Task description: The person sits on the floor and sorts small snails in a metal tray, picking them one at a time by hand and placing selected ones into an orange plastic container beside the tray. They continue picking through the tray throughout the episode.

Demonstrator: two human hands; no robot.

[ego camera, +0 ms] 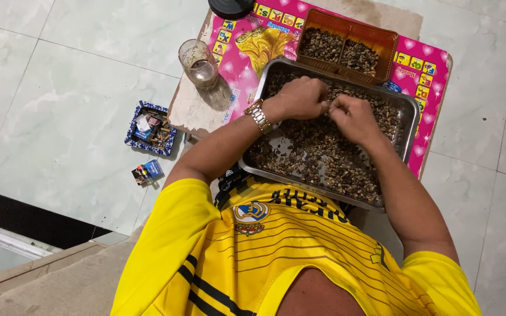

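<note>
Below, we see both bare hands meeting over a rectangular stainless-steel tray (408,111) that rests on a low table. Our left hand (298,98), with a gold-coloured metal watch (258,116) at the wrist, is curled knuckles-up, its fingers bent inward toward the other hand. Our right hand (354,117) mirrors it, fingers folded and pinched close against the left fingertips. Both are clenched around something small between them, but we cannot tell what, since the fingers hide it. Both forearms slope up from a yellow striped jersey (300,257).

A loose layer of small dark brown, pebbly seeds or shells (323,158) covers the tray floor, thinner near the middle where bare metal shows. Just beyond the tray sits an orange plastic basket with two compartments (376,36), both filled with similar grains. A pink printed plastic sheet (238,55) covers the tabletop. A clear drinking glass (198,63) stands at the worn table corner. On the pale tiled floor lies a blue patterned square ashtray (150,127).
</note>
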